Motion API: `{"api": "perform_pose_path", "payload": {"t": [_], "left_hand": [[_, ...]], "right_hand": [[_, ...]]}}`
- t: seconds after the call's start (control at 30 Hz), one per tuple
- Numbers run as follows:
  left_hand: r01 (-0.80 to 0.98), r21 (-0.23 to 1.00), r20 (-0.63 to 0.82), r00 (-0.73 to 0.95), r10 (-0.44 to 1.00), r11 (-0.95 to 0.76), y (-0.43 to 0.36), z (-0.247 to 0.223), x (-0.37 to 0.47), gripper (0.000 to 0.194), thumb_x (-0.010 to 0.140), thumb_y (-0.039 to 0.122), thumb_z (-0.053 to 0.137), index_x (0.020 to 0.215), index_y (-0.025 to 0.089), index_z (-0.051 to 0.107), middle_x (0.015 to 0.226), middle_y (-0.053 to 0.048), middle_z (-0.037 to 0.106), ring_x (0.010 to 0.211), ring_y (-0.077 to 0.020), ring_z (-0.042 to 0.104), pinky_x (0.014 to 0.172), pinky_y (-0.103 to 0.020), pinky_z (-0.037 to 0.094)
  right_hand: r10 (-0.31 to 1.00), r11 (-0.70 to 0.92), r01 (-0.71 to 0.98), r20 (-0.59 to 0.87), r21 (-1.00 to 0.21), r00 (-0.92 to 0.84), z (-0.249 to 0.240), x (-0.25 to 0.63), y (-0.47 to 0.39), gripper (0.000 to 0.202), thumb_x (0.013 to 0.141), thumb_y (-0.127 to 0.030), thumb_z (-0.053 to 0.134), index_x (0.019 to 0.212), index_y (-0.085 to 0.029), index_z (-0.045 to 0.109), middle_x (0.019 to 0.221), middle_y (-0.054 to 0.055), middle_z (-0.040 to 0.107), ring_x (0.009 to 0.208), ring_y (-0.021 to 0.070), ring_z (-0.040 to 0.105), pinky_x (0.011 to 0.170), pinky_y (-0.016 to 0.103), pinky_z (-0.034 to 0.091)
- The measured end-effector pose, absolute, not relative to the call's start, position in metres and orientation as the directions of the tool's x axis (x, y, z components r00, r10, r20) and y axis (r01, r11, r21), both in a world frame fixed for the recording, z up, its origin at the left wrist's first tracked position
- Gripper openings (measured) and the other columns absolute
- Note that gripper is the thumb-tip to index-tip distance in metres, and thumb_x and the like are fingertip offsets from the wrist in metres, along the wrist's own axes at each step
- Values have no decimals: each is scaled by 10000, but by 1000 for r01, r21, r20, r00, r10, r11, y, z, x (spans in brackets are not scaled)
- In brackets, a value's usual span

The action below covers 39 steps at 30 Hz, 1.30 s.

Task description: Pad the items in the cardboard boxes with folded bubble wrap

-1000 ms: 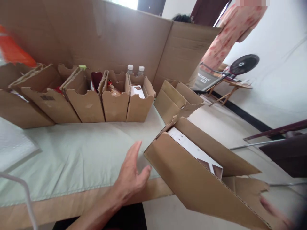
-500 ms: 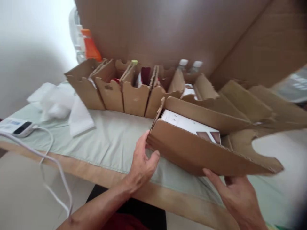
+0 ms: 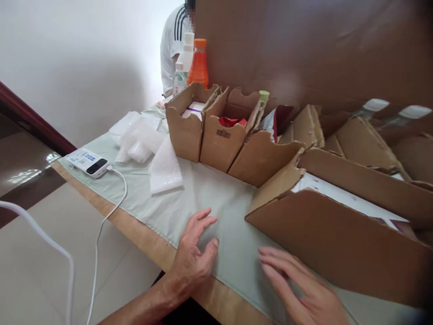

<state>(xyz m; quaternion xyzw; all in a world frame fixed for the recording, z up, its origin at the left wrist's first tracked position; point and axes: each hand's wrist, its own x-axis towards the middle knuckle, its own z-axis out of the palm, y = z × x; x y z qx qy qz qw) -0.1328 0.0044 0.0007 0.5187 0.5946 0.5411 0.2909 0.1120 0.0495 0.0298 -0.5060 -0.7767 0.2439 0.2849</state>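
My left hand (image 3: pixel 196 246) hovers over the green tablecloth (image 3: pixel 216 198) near the table's front edge, fingers apart and holding nothing. To its right, my right hand (image 3: pixel 297 286) is also empty, its fingers stretched toward the left. Just beyond the right hand stands a cardboard bin (image 3: pixel 341 239), apart from both hands. A white box (image 3: pixel 345 197) lies inside it, and its right end runs into the dark edge of the view. Behind and to the left is a row of similar cardboard bins (image 3: pixel 184 135), one with a red packet (image 3: pixel 232 122) inside.
Bubble wrap (image 3: pixel 165 169) lies on the left of the table, beside a white power bank (image 3: pixel 88 162) with a white cable (image 3: pixel 111 212). An orange bottle (image 3: pixel 199 65) and clear bottles stand at the back. A large cardboard panel (image 3: pixel 270 49) rises behind, with a person in a white shirt (image 3: pixel 169 49) beyond.
Both hands have let go of the cardboard bin, which now rests on the table. The view has turned left, bringing the power bank and a person into fuller sight.
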Motion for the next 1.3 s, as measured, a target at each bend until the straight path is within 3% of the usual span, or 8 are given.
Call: {"api": "perform_pose_path", "payload": {"t": [0.17,0.33,0.5,0.73,0.87,1.0,1.17,1.3], "left_hand": [[311,940,269,-424,865,-140,-15,-4,-172,326,897,130,583,1167,264,708,1348,-95,672,1262,-269,650,1082,-461,509],[178,982,155,-602,783,-58,-37,-5,-212,212,921,227,637,1089,271,758,1323,-66,690,1269,-258,630,1102,-412,470],[-260,965,-140,-643,753,-42,-44,1,-232,383,878,393,760,1223,240,695,1291,-86,701,1215,-256,646,1060,-386,491],[-799,529,-465,8,885,285,-29,32,-196,942,694,720,815,1411,190,510,1075,-116,737,907,-239,714,796,-357,564],[-680,519,-527,224,820,519,-29,39,-156,724,580,448,980,1182,176,684,896,-45,740,729,-156,685,707,-269,542],[-539,669,-572,67,818,512,-28,44,-139,588,493,384,1004,961,156,732,750,-7,718,644,-131,667,612,-215,523],[-288,884,-435,-223,872,368,-18,46,-160,527,579,467,942,976,209,712,702,31,702,536,-109,612,486,-187,472],[45,965,-239,-266,934,260,-5,43,-168,541,676,518,863,1108,222,727,839,-15,760,693,-174,692,611,-251,559]], "right_hand": [[837,292,368,50,-883,-544,43,-71,138,277,830,-323,666,1046,-241,820,1451,143,639,1247,312,670,953,440,581],[859,218,220,80,-951,-505,34,-164,161,276,746,-216,711,1011,-154,759,1089,118,770,1050,254,707,959,395,540],[879,178,25,148,-984,-454,54,-87,117,122,840,-319,728,939,-250,709,910,-10,722,812,136,667,773,265,547],[850,60,8,47,-998,-525,85,60,52,103,865,-332,808,821,-247,772,854,28,722,709,120,605,622,229,491],[829,-91,155,-161,-984,-535,84,101,27,171,874,-372,783,944,-216,774,916,50,714,732,123,611,622,228,493],[705,-382,213,-432,-899,-562,79,138,5,748,714,-319,880,1403,-266,594,1024,19,687,755,117,624,610,202,484],[646,-359,416,-545,-835,-535,81,199,-12,288,714,-340,828,924,-168,731,759,-32,597,670,87,496,571,192,360],[831,-341,420,-478,-841,-284,89,244,-5,421,728,-442,800,1056,-192,716,727,-31,594,639,113,520,596,239,397]]}}
